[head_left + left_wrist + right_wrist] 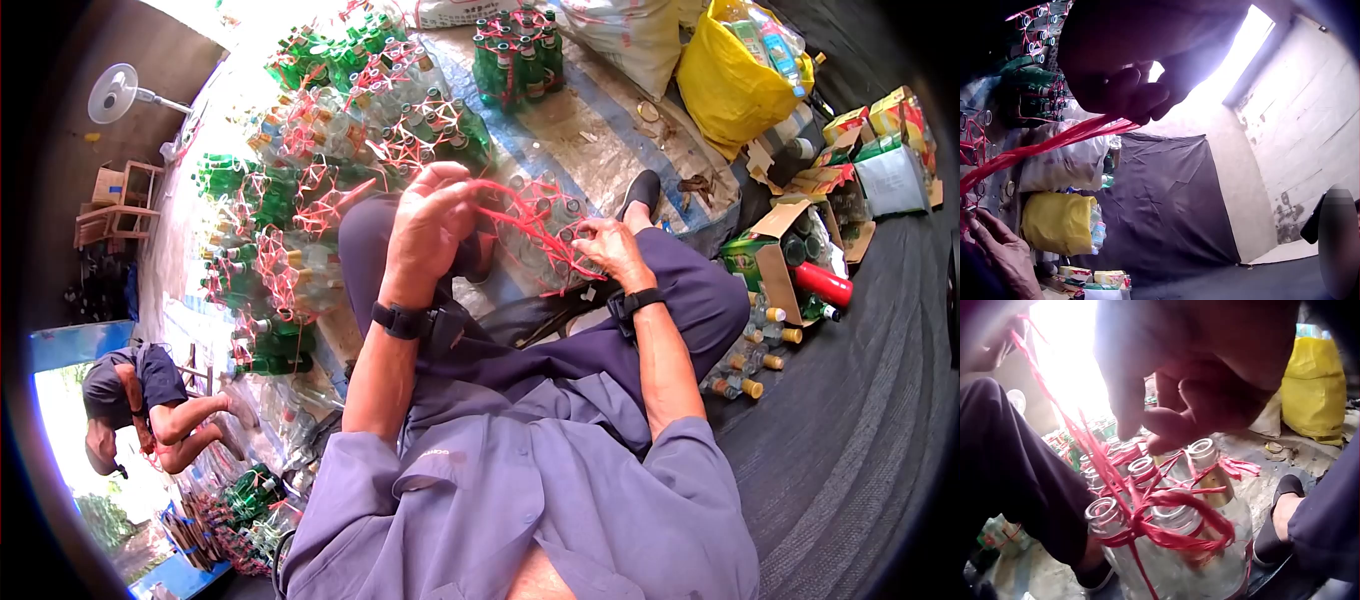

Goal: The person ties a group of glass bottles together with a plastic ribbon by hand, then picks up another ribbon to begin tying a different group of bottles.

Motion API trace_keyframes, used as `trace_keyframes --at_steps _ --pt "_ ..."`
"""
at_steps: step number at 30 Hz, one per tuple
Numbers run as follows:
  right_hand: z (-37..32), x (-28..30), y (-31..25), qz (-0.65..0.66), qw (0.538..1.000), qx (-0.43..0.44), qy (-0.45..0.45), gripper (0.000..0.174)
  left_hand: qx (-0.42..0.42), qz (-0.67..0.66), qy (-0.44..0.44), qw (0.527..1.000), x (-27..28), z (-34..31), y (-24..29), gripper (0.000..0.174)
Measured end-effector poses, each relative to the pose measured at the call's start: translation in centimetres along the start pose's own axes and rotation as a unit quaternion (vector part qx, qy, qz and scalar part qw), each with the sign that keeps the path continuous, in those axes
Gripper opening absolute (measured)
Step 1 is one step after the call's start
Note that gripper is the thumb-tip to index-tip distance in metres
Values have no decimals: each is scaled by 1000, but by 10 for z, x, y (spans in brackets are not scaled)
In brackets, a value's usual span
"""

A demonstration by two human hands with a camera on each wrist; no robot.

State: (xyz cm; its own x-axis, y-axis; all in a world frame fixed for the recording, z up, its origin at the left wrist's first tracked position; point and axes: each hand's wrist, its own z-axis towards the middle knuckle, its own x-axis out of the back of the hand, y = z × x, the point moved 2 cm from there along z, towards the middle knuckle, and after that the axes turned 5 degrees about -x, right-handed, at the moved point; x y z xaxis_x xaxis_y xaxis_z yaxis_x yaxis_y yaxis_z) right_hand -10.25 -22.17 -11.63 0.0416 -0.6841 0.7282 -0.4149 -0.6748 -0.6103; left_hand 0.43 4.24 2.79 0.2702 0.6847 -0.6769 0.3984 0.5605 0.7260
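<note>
A bundle of clear glass bottles [1125, 572] stands between the person's legs, its necks tied together with red plastic twine [1107, 472]. Raised above the bundle's left side, my left hand [430, 225] pinches the long strands of twine [515, 212], which run down taut to the bottle necks. My right hand [615, 250] is low at the bundle's right side, fingers bent and fingertips right at the necks and twine. A loop of twine lies over the near necks in the right wrist view. I cannot tell whether the right fingers grip any twine.
Many tied bundles of green and clear bottles [255, 195] crowd the left. Ahead are a green bottle bundle [515, 70], a white sack [625, 40] and a yellow bag [735, 85]. An opened carton [775, 250] stands at right. Another person [150, 400] bends over at far left.
</note>
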Motion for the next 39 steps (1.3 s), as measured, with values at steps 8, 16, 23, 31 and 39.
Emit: trace_keyframes --at_steps 8,16,23,31,39 --pt "8 -25 -31 73 994 76 -42 40 33 34 -102 994 -14 -16 -8 19" --pt "17 -27 -36 199 962 33 -184 26 57 44 -122 990 -11 -21 -11 19" --pt "14 -4 -41 327 921 -46 -208 27 45 44 -109 992 -5 -20 -10 17" --pt "5 6 -56 512 801 -64 -302 35 56 63 -118 989 -4 -21 -11 16" --pt "5 -4 -70 449 859 -18 -245 31 69 90 -122 986 -10 -26 -13 19"
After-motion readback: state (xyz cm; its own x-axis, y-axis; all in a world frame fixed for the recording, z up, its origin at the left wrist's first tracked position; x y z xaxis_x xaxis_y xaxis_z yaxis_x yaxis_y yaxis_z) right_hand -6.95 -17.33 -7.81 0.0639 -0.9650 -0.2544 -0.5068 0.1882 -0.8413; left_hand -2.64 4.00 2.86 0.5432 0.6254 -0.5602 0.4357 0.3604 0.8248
